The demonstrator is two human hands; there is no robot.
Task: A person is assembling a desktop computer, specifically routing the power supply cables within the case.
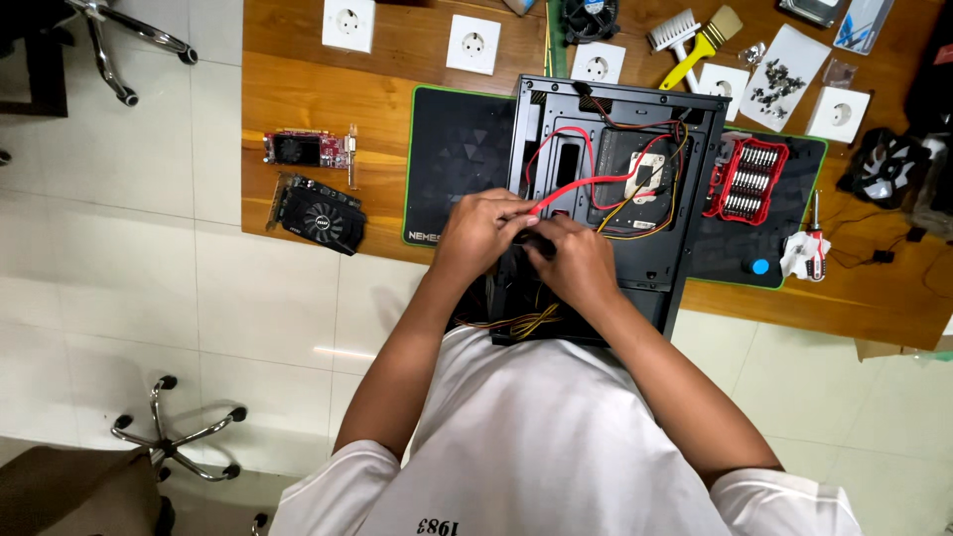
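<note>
Red flat cable point(581, 187) ran from the pinched fingers of the left hand point(479, 230) up into the open black computer case point(606, 199) on the dark mat point(457, 159). Just beside it, the right hand point(576, 263) was curled around something dark; what exactly it held could not be told. Tugging hard might have bent the cable's connector or snagged the yellow wires point(655, 213) farther in. Beyond lay a red bit set point(747, 179) and a brush point(700, 40).

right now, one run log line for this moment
left hand: pinching flat red cable | right hand: beside it, hold unclear | open black metal computer case: on green-edged black mat
</note>
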